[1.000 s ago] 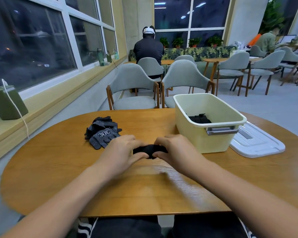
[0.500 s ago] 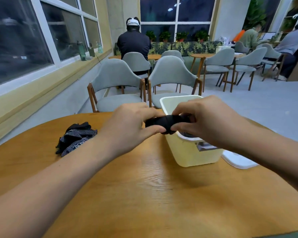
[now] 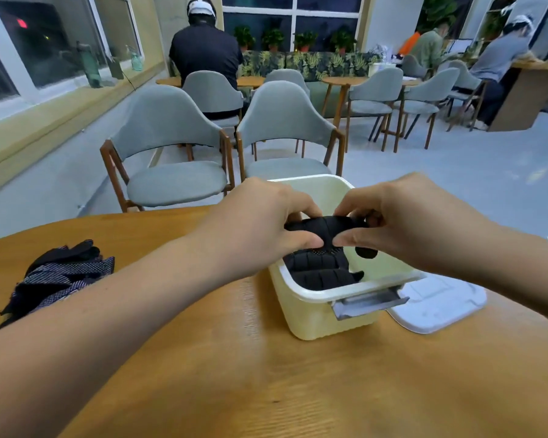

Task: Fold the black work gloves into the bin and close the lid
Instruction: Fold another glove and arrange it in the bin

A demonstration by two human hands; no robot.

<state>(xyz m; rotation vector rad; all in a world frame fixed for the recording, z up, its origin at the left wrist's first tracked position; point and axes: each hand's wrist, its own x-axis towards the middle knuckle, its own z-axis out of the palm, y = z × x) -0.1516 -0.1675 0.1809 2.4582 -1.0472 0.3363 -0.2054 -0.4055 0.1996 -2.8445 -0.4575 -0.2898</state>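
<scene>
Folded glove (image 3: 326, 229), black and rolled into a short thick bundle, is held between both hands just above the open bin (image 3: 361, 290). Its fabric is ribbed on the upper side, with a strip of fine pale dots along the lower edge. The left hand (image 3: 266, 226) pinches its left end, thumb underneath and fingers curled over the top. The right hand (image 3: 408, 222) pinches the right end the same way, and the two thumbs almost meet under the bundle. A rounded black tip pokes out below the right thumb.

Directly beneath the hands, inside the bin, lie stacked gloves (image 3: 320, 275), also black, with padded ridges across them, resting against the wall nearest the left hand. The bin is cream plastic with a pale rim and a grey handle (image 3: 370, 303) on the side facing the person.

Just right of the bin, below the right forearm, a white lid (image 3: 440, 306) lies flat on the table (image 3: 266, 374), touching or nearly touching the bin's base. Well to the left of the left forearm sits a loose pile of gloves (image 3: 60, 276), dark with a dotted grey-white weave; any label on them is too blurred to read. The table is warm brown wood. Beyond the hands stand two grey chairs (image 3: 171, 159) with wooden legs.
</scene>
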